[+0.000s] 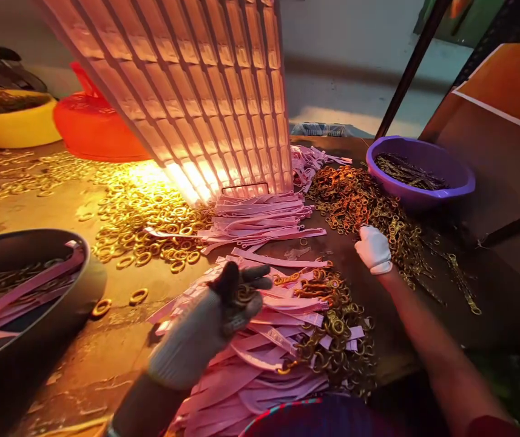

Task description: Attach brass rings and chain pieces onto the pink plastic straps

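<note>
Left hand: my grip is half-curled in its grubby knit glove, loosely closed around small metal pieces above the strap pile.
Right hand: fingers drawn together in a white glove, right at the clasp heap's edge; I can't tell whether a piece is pinched in them.
Pink straps: here in the middle, in front of me – flat, narrow, bendy, fanned and overlapping, their metal ends bunched to the right.
Upper bundle: more pink straps, laid roughly side by side just beyond that pile.
Clasp heap: linked metal fittings, knobbly and snagging; best to take one by its end and ease it free, so its neighbours don't come along.
Gold rings: smooth, round, shiny, spilling left beneath the glow.
Handling: a light cupped left grip should hold the metal without crushing it together – and strap ends kept facing one way would tangle less.
Purple basin: smooth-walled, dark metal strands inside, just beyond the clasps.
Dark bin: curved rim, straps and metal inside, on my left.
Surface: brown, worn, scuffed.
</note>
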The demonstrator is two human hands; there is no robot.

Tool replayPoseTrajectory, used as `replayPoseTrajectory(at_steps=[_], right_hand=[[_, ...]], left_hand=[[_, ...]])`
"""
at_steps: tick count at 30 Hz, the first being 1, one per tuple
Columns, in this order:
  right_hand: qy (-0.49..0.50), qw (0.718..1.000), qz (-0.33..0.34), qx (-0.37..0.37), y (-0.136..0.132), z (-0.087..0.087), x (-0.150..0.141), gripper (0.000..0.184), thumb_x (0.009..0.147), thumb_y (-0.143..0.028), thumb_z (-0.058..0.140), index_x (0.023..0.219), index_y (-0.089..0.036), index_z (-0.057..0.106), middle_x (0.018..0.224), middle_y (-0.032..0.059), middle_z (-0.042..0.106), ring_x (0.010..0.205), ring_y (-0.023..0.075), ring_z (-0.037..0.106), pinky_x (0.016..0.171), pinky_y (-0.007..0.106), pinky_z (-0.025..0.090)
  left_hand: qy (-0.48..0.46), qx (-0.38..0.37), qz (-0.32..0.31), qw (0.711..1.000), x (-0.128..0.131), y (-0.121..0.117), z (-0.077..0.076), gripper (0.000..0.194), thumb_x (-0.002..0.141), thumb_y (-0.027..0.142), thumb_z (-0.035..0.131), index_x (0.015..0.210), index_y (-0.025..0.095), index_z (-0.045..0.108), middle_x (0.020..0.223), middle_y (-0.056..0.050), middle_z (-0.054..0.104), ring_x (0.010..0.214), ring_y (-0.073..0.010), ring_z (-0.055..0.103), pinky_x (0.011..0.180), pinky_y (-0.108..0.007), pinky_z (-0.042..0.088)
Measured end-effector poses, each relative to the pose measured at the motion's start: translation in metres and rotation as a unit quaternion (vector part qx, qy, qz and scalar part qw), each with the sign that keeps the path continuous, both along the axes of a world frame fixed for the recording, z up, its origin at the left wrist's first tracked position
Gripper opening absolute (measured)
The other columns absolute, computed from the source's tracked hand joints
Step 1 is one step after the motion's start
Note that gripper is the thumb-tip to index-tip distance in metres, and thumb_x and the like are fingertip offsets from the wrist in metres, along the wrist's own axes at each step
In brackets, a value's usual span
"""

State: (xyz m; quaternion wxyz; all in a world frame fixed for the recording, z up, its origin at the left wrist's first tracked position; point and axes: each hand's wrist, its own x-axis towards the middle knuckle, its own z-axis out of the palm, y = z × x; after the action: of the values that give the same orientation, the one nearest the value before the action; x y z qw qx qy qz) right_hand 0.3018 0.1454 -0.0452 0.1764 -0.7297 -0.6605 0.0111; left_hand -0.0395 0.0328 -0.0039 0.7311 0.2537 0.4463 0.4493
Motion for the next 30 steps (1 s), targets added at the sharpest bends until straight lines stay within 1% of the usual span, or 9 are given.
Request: replayPoseTrajectory(at_steps=[4, 10, 14, 17, 19, 22, 24, 26, 30], right_hand=[[-0.020, 0.997, -0.079, -0.002, 0.032, -0.023, 0.002, 0.018, 0.083, -0.004, 0.057, 0.097, -0.004, 0.067, 0.094, 0.0219, 0.065, 0.087, 0.0224, 0.062, 0.075, 0.030, 0.040], [0.012, 0.999, -0.049, 0.011, 0.033, -0.034, 0.019, 0.021, 0.073, 0.000, 0.051, 0.085, -0.008, 0.066, 0.096, 0.0227, 0.067, 0.095, 0.0276, 0.059, 0.083, 0.036, 0.043], [0.084, 0.994, 0.057, 0.038, 0.008, -0.022, 0.007, 0.025, 0.084, -0.010, 0.047, 0.099, -0.013, 0.067, 0.097, 0.0153, 0.071, 0.093, 0.0254, 0.065, 0.084, 0.035, 0.050], [0.160, 0.965, 0.199, 0.056, -0.034, 0.001, -0.029, 0.029, 0.091, -0.016, 0.048, 0.115, -0.019, 0.064, 0.099, 0.0060, 0.075, 0.086, 0.0188, 0.069, 0.079, 0.030, 0.056], [0.226, 0.901, 0.356, 0.100, -0.064, 0.024, -0.058, 0.034, 0.092, -0.017, 0.056, 0.126, -0.020, 0.061, 0.108, 0.0072, 0.074, 0.093, 0.0187, 0.070, 0.084, 0.032, 0.058], [0.215, 0.830, 0.507, 0.090, -0.098, 0.058, -0.092, 0.037, 0.090, -0.014, 0.061, 0.126, -0.023, 0.061, 0.109, 0.0051, 0.073, 0.095, 0.0170, 0.070, 0.084, 0.030, 0.057], [0.195, 0.812, 0.550, 0.034, -0.109, 0.072, -0.105, 0.029, 0.092, -0.010, 0.055, 0.115, -0.023, 0.065, 0.095, 0.0005, 0.073, 0.084, 0.0137, 0.068, 0.078, 0.025, 0.056], [0.177, 0.817, 0.549, 0.008, -0.114, 0.076, -0.110, 0.025, 0.092, -0.008, 0.050, 0.105, -0.023, 0.065, 0.086, -0.0014, 0.071, 0.077, 0.0123, 0.066, 0.074, 0.023, 0.054], [0.146, 0.850, 0.497, 0.090, -0.116, 0.062, -0.106, 0.024, 0.090, -0.015, 0.058, 0.112, -0.020, 0.063, 0.093, 0.0040, 0.071, 0.081, 0.0165, 0.065, 0.076, 0.028, 0.055]], left_hand=[[-0.101, -0.082, -0.038, 0.991, 0.007, 0.004, 0.004, 0.052, 0.085, 0.052, 0.074, 0.113, 0.009, 0.076, 0.117, -0.019, 0.074, 0.072, -0.0157, 0.070, 0.048, -0.016, 0.052], [-0.066, -0.008, -0.031, 0.997, 0.005, -0.005, -0.001, 0.048, 0.069, 0.022, 0.085, 0.115, 0.010, 0.078, 0.114, -0.019, 0.074, 0.076, -0.0142, 0.068, 0.049, -0.013, 0.046], [-0.020, 0.037, -0.021, 0.999, 0.013, -0.010, -0.007, 0.043, 0.079, 0.019, 0.079, 0.121, 0.013, 0.075, 0.116, -0.019, 0.074, 0.067, -0.0085, 0.061, 0.045, -0.012, 0.035], [-0.020, 0.064, -0.034, 0.997, 0.023, -0.013, -0.003, 0.045, 0.082, 0.027, 0.077, 0.125, 0.015, 0.073, 0.128, -0.020, 0.070, 0.069, -0.0094, 0.062, 0.045, -0.013, 0.035], [-0.021, 0.062, -0.051, 0.997, 0.030, -0.015, 0.005, 0.048, 0.079, 0.030, 0.077, 0.125, 0.016, 0.073, 0.128, -0.019, 0.071, 0.067, -0.0095, 0.061, 0.045, -0.015, 0.035], [0.007, 0.064, -0.083, 0.995, 0.041, -0.018, 0.017, 0.042, 0.079, 0.031, 0.073, 0.118, 0.015, 0.076, 0.101, -0.014, 0.076, 0.062, -0.0112, 0.059, 0.045, -0.018, 0.036], [0.034, 0.074, -0.092, 0.992, 0.045, -0.021, 0.023, 0.033, 0.080, 0.030, 0.071, 0.108, 0.015, 0.079, 0.082, -0.011, 0.074, 0.061, -0.0135, 0.059, 0.046, -0.020, 0.038], [0.050, 0.089, -0.094, 0.990, 0.046, -0.024, 0.027, 0.026, 0.081, 0.030, 0.069, 0.100, 0.016, 0.080, 0.073, -0.009, 0.071, 0.062, -0.0158, 0.060, 0.047, -0.022, 0.040], [0.058, 0.114, -0.089, 0.988, 0.045, -0.031, 0.028, 0.023, 0.076, 0.026, 0.071, 0.095, 0.017, 0.079, 0.079, -0.010, 0.072, 0.064, -0.0157, 0.060, 0.049, -0.022, 0.042]])
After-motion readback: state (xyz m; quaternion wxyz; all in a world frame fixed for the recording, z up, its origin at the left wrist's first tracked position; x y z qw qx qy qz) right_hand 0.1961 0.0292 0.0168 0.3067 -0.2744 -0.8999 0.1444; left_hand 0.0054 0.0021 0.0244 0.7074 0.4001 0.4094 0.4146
